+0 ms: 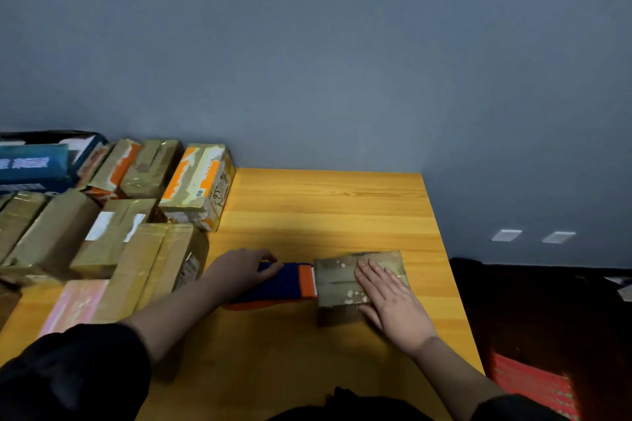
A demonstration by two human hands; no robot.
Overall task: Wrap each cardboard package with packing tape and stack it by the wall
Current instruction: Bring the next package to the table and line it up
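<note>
Head view shows the package (345, 278) lying flat on the table (307, 212), toward the table's right edge and nearer to the person than to the wall (307, 61). Its top looks glossy, with pale scuffed patches, so I judge some tape is already on it, but how much I cannot tell. The right hand (386, 297) rests on the right half of its top, palm down, fingers straight and spread a little, pointing away from the person. It presses and does not grasp.

Just beside the package, touching its left side, is the tape dispenser (284, 284), blue with an orange front end. Its long axis runs left to right, and the orange end meets the left wall of the package. The left hand (242, 270) is curled over the far left part of the dispenser and grips it. So the package lies to the right of that grip, in line with the dispenser's length. I judge that the coming move is a pull or push along this same line, across the top of the package, while the right hand holds it in place. The right hand lies in that path and may need to shift.

Farther left, well apart from the package, many wrapped boxes (113, 215) fill the table up to the wall.
</note>
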